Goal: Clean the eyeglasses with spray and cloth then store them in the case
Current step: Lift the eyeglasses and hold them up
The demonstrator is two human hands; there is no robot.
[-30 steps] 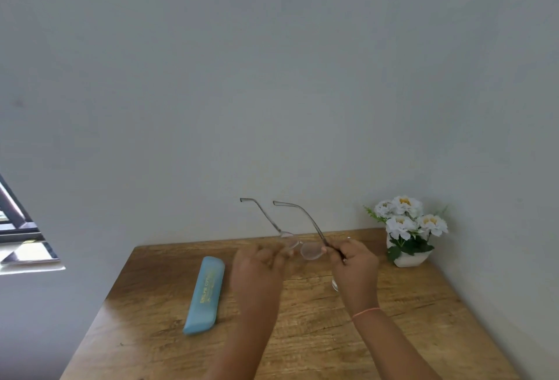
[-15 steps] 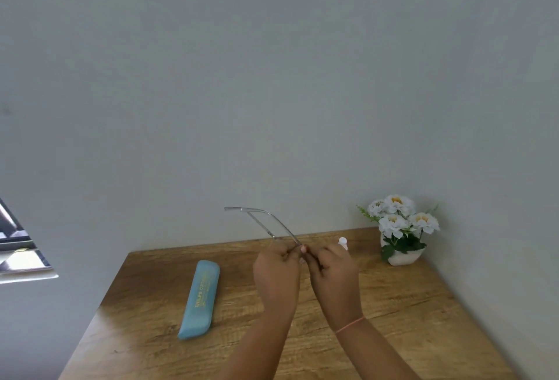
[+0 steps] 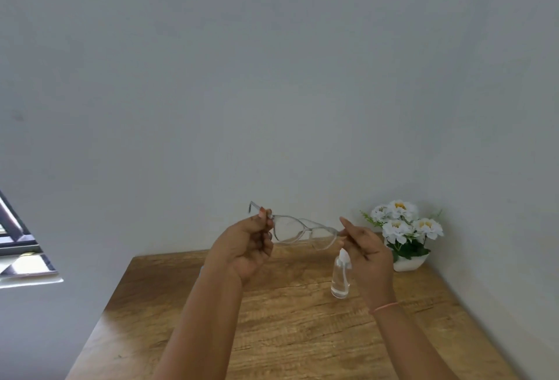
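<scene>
At the far left a window (image 3: 18,246) cuts into the grey wall (image 3: 272,77). The wooden bench (image 3: 302,334) fills the lower middle, its back edge against the wall and its right side close to the corner. The left hand (image 3: 245,246) is raised above the bench, fingers (image 3: 266,219) curled closed, pinching the left end of the eyeglasses (image 3: 302,228) near the hinge. The clear-framed eyeglasses hang in the air between both hands, lenses facing the person. The right hand (image 3: 366,252) pinches the frame's right end with thumb and forefinger, the other fingers loosely bent. A small clear spray bottle (image 3: 341,277) stands on the bench just beside and partly behind the right hand. Right of it, in the corner, a white pot of flowers (image 3: 402,234) stands. The near bench surface lies bare around the forearms.
</scene>
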